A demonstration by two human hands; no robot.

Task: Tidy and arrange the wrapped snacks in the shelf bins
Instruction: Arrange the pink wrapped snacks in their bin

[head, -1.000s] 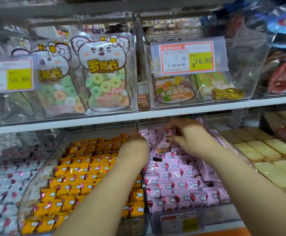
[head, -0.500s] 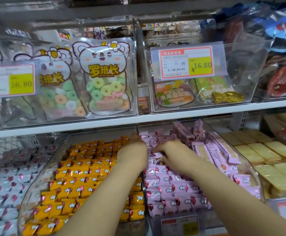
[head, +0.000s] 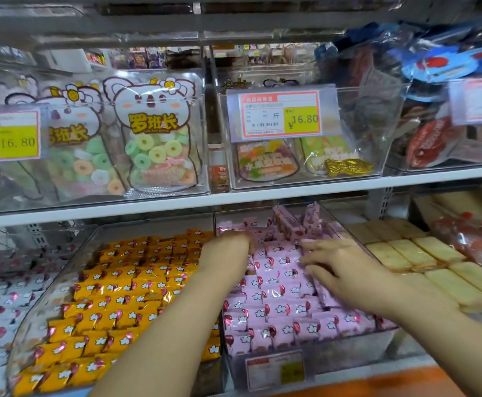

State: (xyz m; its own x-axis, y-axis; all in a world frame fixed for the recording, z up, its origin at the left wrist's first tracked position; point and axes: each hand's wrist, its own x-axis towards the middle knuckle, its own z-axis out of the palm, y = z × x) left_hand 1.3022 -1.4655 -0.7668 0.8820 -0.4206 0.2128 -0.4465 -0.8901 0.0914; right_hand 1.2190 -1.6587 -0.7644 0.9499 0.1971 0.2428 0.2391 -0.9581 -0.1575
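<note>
We took the clear middle bin (head: 334, 359) on the lower shelf as our marker. Inside it lay the pink wrapped snacks (head: 274, 308), and both hands were on them. The right hand (head: 345, 270) rested flat on the packs along the bin's right side. Its fingers (head: 320, 246) were spread and straight, pointing toward the bin's middle, touching the wrappers and pinching nothing. The left hand (head: 225, 253) reached in at the bin's back left corner, bent down at the wrist. Its fingers were hidden behind the hand, so we could not tell whether they gripped a pack or only pressed.

Between the two hands the packs lay in fairly even rows, while at the back of the bin a few loose packs (head: 291, 224) stood on end or leaned (a jumble beside the neat rows). Each pink pack was a small glossy pillow printed with a white flower and a shiny red mark.

Just left of the bin, a second clear bin (head: 48, 299) held orange wrapped snacks (head: 113, 305) of the same print, in rows. Just right of it lay pale oblong biscuits (head: 423, 259) in clear wrap. Above the bin, on the upper shelf (head: 262, 196), clear tubs held koala-shaped bags (head: 156, 133) of ring gummies, and one tub front bore a price tag (head: 280, 114) reading 16.80.
</note>
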